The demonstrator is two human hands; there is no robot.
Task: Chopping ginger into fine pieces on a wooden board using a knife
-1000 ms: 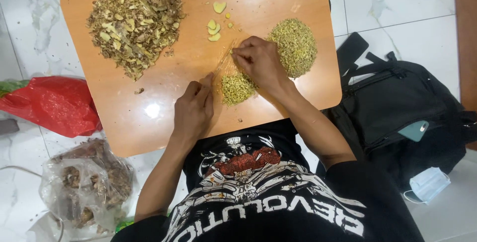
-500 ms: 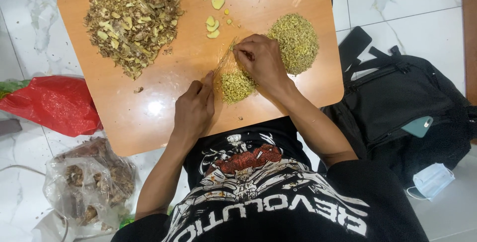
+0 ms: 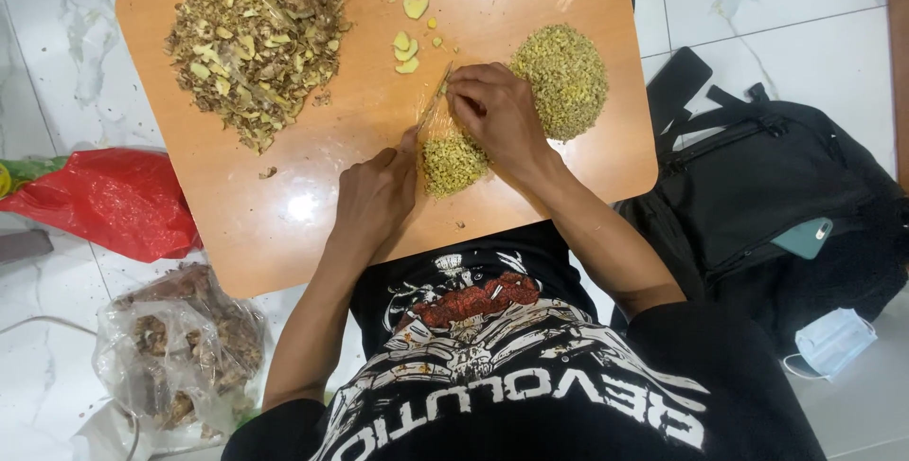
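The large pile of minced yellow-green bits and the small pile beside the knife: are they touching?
Apart. The head view shows bare board between the large pile and the small pile, with the hand lying across that gap.

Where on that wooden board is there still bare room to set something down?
The widest bare patch of the board is the near-left part, below the pile of peelings and left of the left hand. A smaller strip lies at the near-right corner, under the big minced heap. The middle is crowded: both hands, the knife, the small minced heap and slices.
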